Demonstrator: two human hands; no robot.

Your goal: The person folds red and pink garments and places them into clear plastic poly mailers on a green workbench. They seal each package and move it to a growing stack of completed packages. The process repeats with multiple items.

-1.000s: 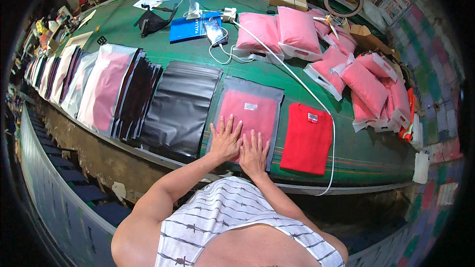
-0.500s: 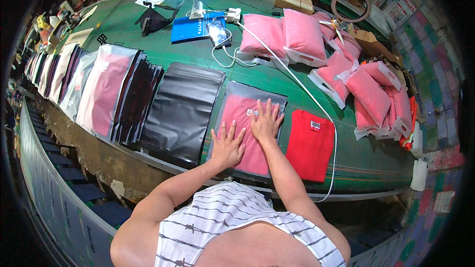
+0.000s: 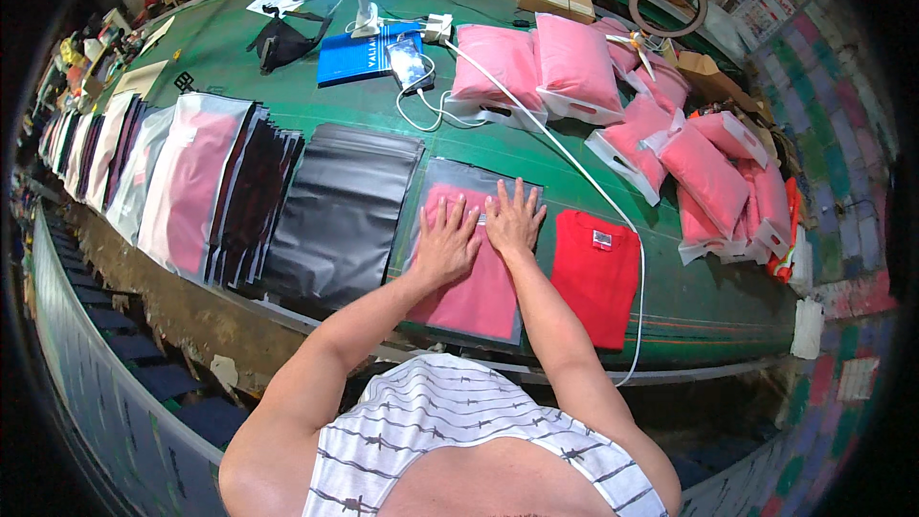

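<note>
While left hand rests splayed palm-down on the pink package, right hand matches

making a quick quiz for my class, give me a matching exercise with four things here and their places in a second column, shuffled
Things
1. left hand
2. red folded garment
3. black plastic bags
4. phone

Places
A. just left of the bagged pink garment
B. by the flat blue box
C. flat on the bagged pink garment
D. just right of the bagged pink garment

Pairs: 1-C, 2-D, 3-A, 4-B
</note>
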